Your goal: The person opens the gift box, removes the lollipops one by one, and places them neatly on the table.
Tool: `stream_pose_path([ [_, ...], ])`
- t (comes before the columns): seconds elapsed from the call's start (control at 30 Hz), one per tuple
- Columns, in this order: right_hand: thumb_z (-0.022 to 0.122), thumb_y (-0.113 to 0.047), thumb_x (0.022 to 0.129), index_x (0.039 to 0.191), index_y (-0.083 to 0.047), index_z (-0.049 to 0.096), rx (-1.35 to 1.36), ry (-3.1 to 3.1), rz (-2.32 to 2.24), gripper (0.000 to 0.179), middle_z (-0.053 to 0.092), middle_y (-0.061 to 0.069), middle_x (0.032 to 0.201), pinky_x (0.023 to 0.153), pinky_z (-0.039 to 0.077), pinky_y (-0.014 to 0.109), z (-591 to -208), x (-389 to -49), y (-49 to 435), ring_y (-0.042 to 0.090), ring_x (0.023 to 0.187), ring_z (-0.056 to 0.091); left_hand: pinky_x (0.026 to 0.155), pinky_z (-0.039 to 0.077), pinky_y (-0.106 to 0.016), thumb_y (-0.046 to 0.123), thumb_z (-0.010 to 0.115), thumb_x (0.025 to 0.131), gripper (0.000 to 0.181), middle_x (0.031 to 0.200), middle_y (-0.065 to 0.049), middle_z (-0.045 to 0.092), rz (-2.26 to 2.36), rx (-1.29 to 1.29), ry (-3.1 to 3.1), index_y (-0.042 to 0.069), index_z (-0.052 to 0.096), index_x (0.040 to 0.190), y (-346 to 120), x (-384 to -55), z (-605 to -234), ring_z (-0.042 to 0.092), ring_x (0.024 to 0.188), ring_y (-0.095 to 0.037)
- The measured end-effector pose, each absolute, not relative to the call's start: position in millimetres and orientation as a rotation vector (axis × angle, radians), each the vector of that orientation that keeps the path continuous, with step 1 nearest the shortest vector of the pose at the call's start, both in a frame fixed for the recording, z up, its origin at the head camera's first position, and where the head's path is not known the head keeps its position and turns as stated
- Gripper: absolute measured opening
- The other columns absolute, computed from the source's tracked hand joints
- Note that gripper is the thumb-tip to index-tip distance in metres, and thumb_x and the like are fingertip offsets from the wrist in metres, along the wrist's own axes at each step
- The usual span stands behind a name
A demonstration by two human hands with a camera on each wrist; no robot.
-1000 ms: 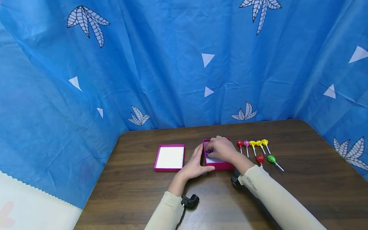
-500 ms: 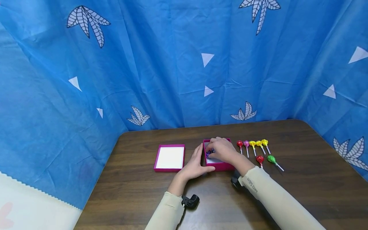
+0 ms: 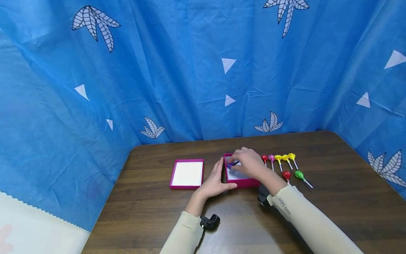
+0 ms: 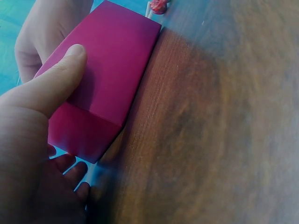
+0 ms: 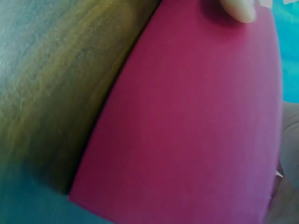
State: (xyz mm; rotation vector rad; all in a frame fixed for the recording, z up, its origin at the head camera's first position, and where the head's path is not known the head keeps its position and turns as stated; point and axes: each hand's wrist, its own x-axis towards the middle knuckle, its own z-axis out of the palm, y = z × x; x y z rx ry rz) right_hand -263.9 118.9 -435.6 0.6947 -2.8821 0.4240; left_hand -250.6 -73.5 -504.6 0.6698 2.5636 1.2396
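Observation:
A magenta box (image 3: 245, 183) with a white inside stands open-topped on the table. My right hand (image 3: 248, 164) reaches over it and pinches a shiny purple-wrapped candy (image 3: 232, 164) inside, near its back left; the fingers partly cover it. My left hand (image 3: 213, 184) rests against the box, with straight fingers along the left wall and the thumb on the front wall. The left wrist view shows that thumb (image 4: 65, 77) pressed to the box wall (image 4: 114, 65). In the right wrist view the box wall (image 5: 187, 116) hides most of my right hand (image 5: 290, 144).
The matching box lid (image 3: 187, 173) lies white side up at the left. Right of the box lie several lollipops, including a yellow lollipop (image 3: 291, 156), a red lollipop (image 3: 286, 175) and a green lollipop (image 3: 299, 175). A blue curtain (image 3: 190, 70) hangs behind the wooden table (image 3: 152, 211).
My right hand has shifted slightly back and to the right, and the purple-wrapped candy has moved a little toward the back of the box. My left hand stays in place.

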Motion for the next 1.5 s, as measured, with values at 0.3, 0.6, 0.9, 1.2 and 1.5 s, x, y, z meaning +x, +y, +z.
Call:
stream_pose_path([
  [0.3,0.085,-0.028,0.080,0.109,-0.022,0.076,0.584,-2.835,0.558,0.030,0.076,-0.002,0.105,0.080,0.055,0.038,-422.3,-255.0,128.4,0.017,0.095,0.060,0.122,0.026,-0.056,0.053,0.074,0.085,0.116,0.169,-0.009,0.007,1.233,0.687,2.583,0.010,-0.002,0.162,-72.8,-251.2,-502.8,0.014,0.156,-0.031],
  [0.6,0.081,-0.026,0.084,0.121,-0.028,0.074,0.576,-2.723,0.651,0.037,0.069,-0.002,0.102,0.078,0.057,0.037,-415.9,-235.2,142.4,0.019,0.097,0.063,0.121,0.028,-0.057,0.056,0.074,0.083,0.117,0.170,-0.007,0.007,1.244,0.695,2.568,0.012,-0.002,0.162,-72.6,-250.8,-503.0,0.015,0.156,-0.030],
  [0.9,0.082,-0.024,0.084,0.114,-0.026,0.075,0.447,-2.687,0.806,0.031,0.067,-0.003,0.094,0.065,0.049,0.024,-412.0,-223.0,161.3,0.015,0.080,0.057,0.121,0.027,-0.057,0.057,0.073,0.083,0.117,0.170,-0.007,0.007,1.227,0.665,2.584,0.014,-0.002,0.162,-73.1,-251.9,-505.3,0.015,0.156,-0.030],
  [1.2,0.080,-0.029,0.086,0.114,-0.022,0.074,0.237,-2.693,0.921,0.030,0.071,0.003,0.096,0.057,0.049,0.023,-418.0,-213.5,188.9,0.019,0.076,0.056,0.121,0.029,-0.057,0.057,0.073,0.083,0.117,0.169,-0.007,0.008,1.228,0.656,2.581,0.014,-0.001,0.162,-72.5,-251.5,-505.9,0.016,0.156,-0.030],
  [1.5,0.076,-0.037,0.089,0.116,-0.017,0.073,0.060,-2.706,0.941,0.034,0.074,0.008,0.093,0.056,0.047,0.024,-427.6,-201.9,212.9,0.021,0.078,0.057,0.121,0.029,-0.055,0.054,0.074,0.083,0.116,0.169,-0.006,0.009,1.241,0.653,2.575,0.015,-0.001,0.162,-72.5,-249.6,-505.5,0.015,0.156,-0.029],
])
